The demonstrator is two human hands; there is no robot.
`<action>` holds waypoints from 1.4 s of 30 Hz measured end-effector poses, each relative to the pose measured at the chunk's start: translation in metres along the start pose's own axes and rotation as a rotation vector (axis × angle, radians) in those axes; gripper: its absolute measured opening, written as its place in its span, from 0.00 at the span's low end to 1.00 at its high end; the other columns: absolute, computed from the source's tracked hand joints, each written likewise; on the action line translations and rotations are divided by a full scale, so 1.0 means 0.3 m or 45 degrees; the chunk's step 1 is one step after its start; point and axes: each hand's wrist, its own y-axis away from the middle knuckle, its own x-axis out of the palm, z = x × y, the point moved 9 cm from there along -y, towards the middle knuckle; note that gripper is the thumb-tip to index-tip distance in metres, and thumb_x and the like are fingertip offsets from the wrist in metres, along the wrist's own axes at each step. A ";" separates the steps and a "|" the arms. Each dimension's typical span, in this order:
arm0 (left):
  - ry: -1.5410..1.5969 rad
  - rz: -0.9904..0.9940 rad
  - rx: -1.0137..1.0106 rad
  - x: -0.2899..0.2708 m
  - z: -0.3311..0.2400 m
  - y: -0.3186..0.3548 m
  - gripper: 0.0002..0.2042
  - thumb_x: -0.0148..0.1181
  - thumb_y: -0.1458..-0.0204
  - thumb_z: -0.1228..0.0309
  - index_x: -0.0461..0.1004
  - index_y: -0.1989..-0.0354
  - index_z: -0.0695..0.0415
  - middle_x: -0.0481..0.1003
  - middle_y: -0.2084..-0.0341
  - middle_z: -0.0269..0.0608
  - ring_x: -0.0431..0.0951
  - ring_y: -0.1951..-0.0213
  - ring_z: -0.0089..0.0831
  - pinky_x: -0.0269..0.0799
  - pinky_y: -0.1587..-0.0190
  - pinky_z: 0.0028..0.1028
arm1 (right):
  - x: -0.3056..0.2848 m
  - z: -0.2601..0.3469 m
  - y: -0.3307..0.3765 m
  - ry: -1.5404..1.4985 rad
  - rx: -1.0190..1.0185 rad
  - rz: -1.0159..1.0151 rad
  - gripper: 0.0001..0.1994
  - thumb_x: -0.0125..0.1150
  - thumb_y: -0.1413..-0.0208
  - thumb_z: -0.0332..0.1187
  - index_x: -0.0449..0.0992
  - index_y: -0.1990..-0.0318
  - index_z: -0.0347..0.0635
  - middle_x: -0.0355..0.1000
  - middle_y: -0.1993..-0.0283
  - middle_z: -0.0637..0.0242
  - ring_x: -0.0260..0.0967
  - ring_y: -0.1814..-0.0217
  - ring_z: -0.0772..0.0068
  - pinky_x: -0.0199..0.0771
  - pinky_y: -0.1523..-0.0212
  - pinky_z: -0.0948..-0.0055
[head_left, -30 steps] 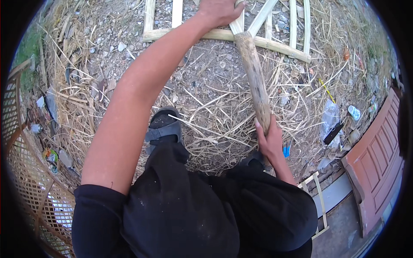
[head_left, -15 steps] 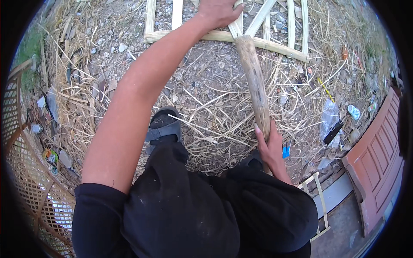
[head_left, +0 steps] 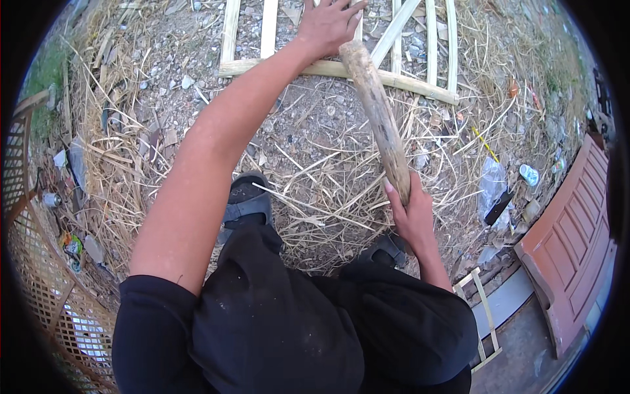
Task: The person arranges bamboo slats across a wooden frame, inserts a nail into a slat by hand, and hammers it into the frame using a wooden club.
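My right hand [head_left: 415,213] is wrapped round the lower end of a thick, rough wooden stick [head_left: 377,111]. The stick slants up and to the left, its blunt far end overlapping the bottom rail [head_left: 407,82] of a pale wooden slat frame. Whether that end touches the rail, I cannot tell. At the top of the view, my left hand [head_left: 328,29] lies palm down over the frame with its fingers spread, beside the stick's far end. A diagonal slat [head_left: 395,33] and several upright slats [head_left: 269,27] run out of view at the top.
Dry straw [head_left: 321,217] and stones litter the ground around my sandals [head_left: 248,203]. A brown lattice panel [head_left: 59,295] stands at left. At right lie a plastic bag [head_left: 492,177], a crushed can [head_left: 529,175], a reddish panelled door [head_left: 571,243] and a small slat frame [head_left: 485,308].
My left hand has gone from gripping a slat to spread fingers. The stick's far end has swung up and left, with my right hand still on it. The frame sits slightly lower at its right end.
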 end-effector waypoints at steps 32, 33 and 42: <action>0.085 0.016 -0.035 -0.050 -0.018 0.005 0.22 0.45 0.35 0.62 0.71 0.34 0.50 0.66 0.31 0.45 0.63 0.30 0.50 0.43 0.30 0.70 | 0.031 -0.053 -0.016 0.077 -0.008 -0.095 0.15 0.61 0.35 0.35 0.67 0.52 0.32 0.72 0.77 0.44 0.77 0.73 0.40 0.74 0.72 0.55; 0.078 -0.003 -0.039 -0.045 -0.007 -0.012 0.22 0.45 0.35 0.62 0.71 0.34 0.50 0.66 0.31 0.45 0.63 0.30 0.50 0.43 0.30 0.70 | 0.021 -0.066 -0.041 0.031 0.002 -0.136 0.16 0.61 0.35 0.36 0.67 0.52 0.32 0.72 0.77 0.45 0.77 0.73 0.42 0.74 0.73 0.56; 0.149 0.008 -0.040 -0.052 -0.048 -0.008 0.23 0.46 0.36 0.62 0.68 0.32 0.49 0.65 0.30 0.44 0.63 0.30 0.50 0.42 0.28 0.68 | -0.015 -0.047 0.004 0.089 -0.112 -0.175 0.17 0.63 0.37 0.33 0.68 0.48 0.33 0.74 0.73 0.47 0.78 0.70 0.57 0.76 0.69 0.60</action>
